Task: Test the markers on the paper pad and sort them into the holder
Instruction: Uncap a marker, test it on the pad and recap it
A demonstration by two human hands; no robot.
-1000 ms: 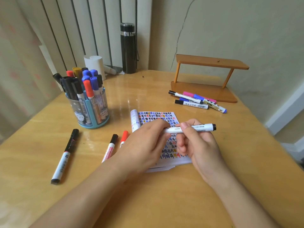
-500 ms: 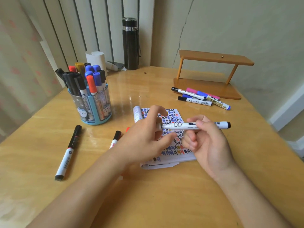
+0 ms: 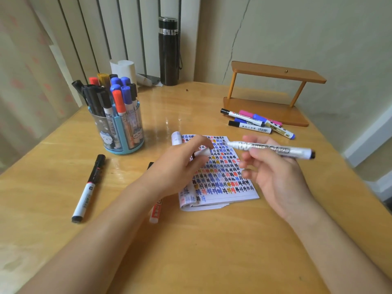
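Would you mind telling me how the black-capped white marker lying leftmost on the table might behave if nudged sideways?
The black-capped white marker looks round-barrelled, so it would probably roll on the glossy wooden table. It seems rigid and light, being slim plastic; its smooth barrel may slip.

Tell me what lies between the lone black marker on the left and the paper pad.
Head view: the forearm of the left hand crosses that stretch; under it lies a red-lettered white marker, mostly hidden.

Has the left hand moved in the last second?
Yes: the left hand, pinching the cap, has drawn left across the paper pad, away from the marker in the right hand.
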